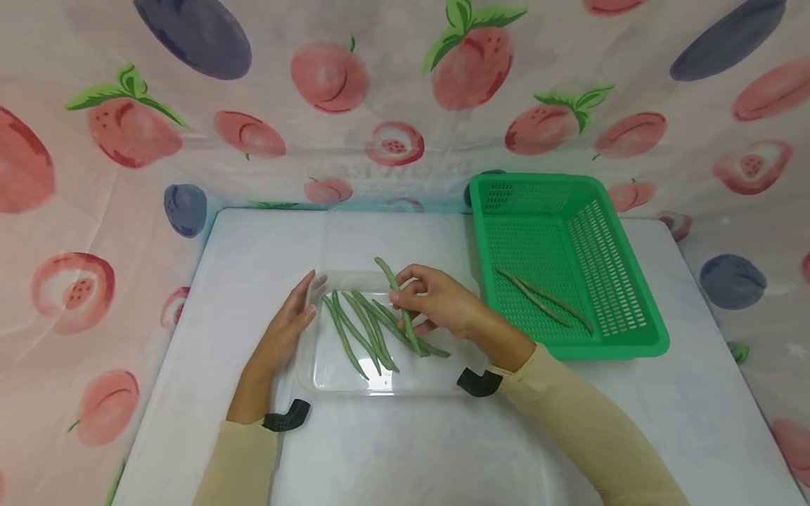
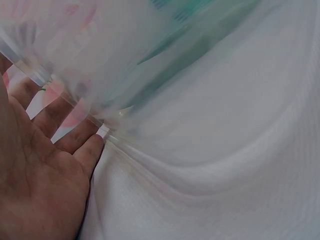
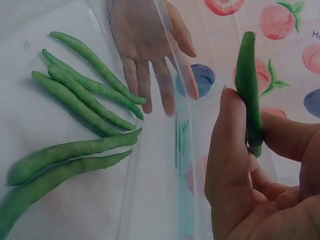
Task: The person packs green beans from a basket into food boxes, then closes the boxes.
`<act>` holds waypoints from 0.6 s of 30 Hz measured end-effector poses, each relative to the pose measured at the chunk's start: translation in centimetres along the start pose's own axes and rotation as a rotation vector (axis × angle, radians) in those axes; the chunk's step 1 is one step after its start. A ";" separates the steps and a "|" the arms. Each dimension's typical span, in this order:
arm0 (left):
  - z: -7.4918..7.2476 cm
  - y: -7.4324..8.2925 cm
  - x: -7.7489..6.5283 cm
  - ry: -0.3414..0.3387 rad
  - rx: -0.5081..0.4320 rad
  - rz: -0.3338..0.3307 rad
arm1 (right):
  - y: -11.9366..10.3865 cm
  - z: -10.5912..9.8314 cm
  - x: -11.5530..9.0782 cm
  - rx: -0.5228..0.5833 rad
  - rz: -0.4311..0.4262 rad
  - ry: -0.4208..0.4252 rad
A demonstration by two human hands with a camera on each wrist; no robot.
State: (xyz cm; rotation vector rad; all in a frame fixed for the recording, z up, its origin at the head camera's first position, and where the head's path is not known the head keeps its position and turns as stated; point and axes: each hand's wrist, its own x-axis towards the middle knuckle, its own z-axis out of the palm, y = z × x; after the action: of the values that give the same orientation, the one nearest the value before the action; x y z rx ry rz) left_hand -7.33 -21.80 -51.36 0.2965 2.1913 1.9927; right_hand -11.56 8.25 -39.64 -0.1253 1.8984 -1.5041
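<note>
My right hand (image 1: 443, 301) pinches a green bean (image 3: 247, 70) between thumb and fingers, over the clear plastic container. The bean stands nearly upright in the right wrist view. Below lie several green beans (image 1: 342, 336) side by side on the bottom of the clear container (image 1: 367, 392). My left hand (image 1: 283, 332) rests against the container's left wall, its fingers fairly straight. Through the clear wall, the right wrist view shows the palm and fingers of that hand.
A green plastic basket (image 1: 639, 350) with slotted walls stands to the right of the container. Two thin green beans (image 1: 544, 299) lie in it. White cloth (image 1: 405, 457) covers the table, and a fruit-print sheet (image 1: 266, 169) hangs behind.
</note>
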 end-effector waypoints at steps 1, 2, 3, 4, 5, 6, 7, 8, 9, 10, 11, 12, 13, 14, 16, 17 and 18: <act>0.0 0.0 0.0 0.000 0.003 -0.002 | 0.1 0.0 0.1 0.001 0.003 -0.003; 0.0 0.1 0.0 0.000 0.004 0.002 | 0.1 0.1 0.2 -0.001 0.005 -0.007; 0.0 0.1 0.0 0.001 0.008 0.004 | 0.1 0.1 0.2 -0.004 0.007 -0.009; 0.0 0.1 0.1 0.002 0.012 0.006 | 0.2 0.1 0.3 -0.009 0.009 -0.010; 0.0 0.1 0.1 0.004 0.015 0.012 | 0.2 0.1 0.3 -0.013 0.010 -0.012; 0.0 0.2 0.1 0.006 0.018 0.013 | 0.2 0.1 0.3 -0.018 0.010 -0.013; 0.0 0.2 0.1 0.007 0.018 0.012 | 0.2 0.1 0.2 -0.024 0.011 -0.013; 0.0 0.2 0.1 0.007 0.017 0.010 | 0.2 0.1 0.2 -0.028 0.010 -0.013; 0.0 0.1 0.1 0.007 0.017 0.007 | 0.1 0.1 0.2 -0.030 0.012 -0.014; 0.0 0.1 0.1 0.007 0.017 0.003 | 0.2 0.1 0.2 -0.030 0.014 -0.015; 0.0 0.1 0.1 0.010 0.023 0.000 | 0.2 0.1 0.1 -0.030 0.016 -0.017; 0.0 0.0 0.1 0.014 0.030 -0.004 | 0.2 0.1 0.1 -0.030 0.017 -0.020; 0.0 0.0 0.1 0.020 0.036 -0.007 | 0.2 0.1 0.1 -0.030 0.019 -0.023; 0.0 -0.1 0.1 0.025 0.044 -0.009 | 0.3 0.1 0.1 -0.029 0.020 -0.026; 0.0 -0.1 0.1 0.035 0.060 -0.013 | 0.3 0.1 0.1 -0.030 0.025 -0.028; 0.0 -0.2 0.1 0.039 0.067 -0.014 | 0.4 0.1 0.1 -0.030 0.026 -0.028; 0.0 -0.2 0.1 0.041 0.068 -0.014 | 0.4 0.1 0.1 -0.031 0.027 -0.029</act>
State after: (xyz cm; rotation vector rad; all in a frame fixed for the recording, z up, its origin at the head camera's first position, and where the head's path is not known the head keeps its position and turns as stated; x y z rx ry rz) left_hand -7.43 -21.84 -51.55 0.2507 2.2833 1.9361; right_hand -11.48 8.25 -40.06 -0.1346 1.8937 -1.4474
